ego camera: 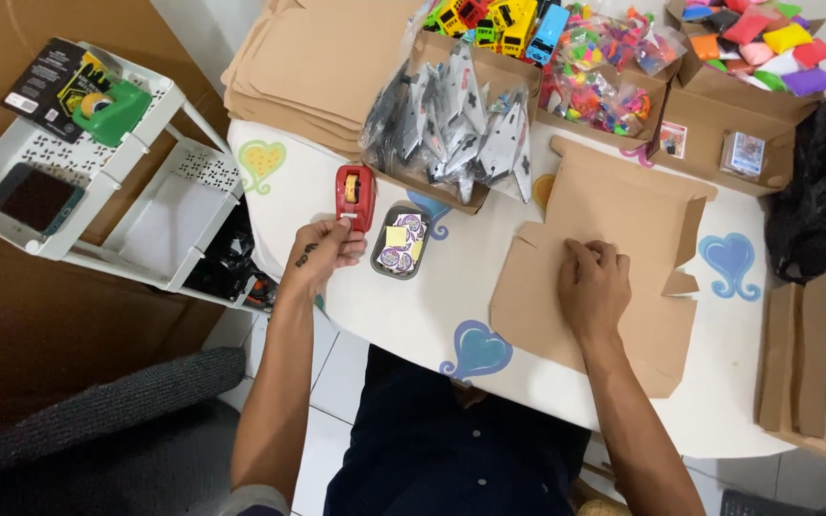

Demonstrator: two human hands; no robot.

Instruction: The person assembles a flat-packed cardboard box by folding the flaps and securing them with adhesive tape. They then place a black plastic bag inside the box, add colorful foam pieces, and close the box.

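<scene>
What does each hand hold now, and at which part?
The left hand pinches the tape end at the red tape dispenser. The right hand holds nothing; it presses flat on the cardboard box.

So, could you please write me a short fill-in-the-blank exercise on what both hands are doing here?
1. The left hand touches a ____ tape dispenser.
2. The right hand presses on flat brown ____.
3. The small tray beside the dispenser holds round ____.

Missing words: red; cardboard; stickers

Home packing spot, tiled floor, heart-print table, flat cardboard boxes, bagged toy assortmts
</scene>
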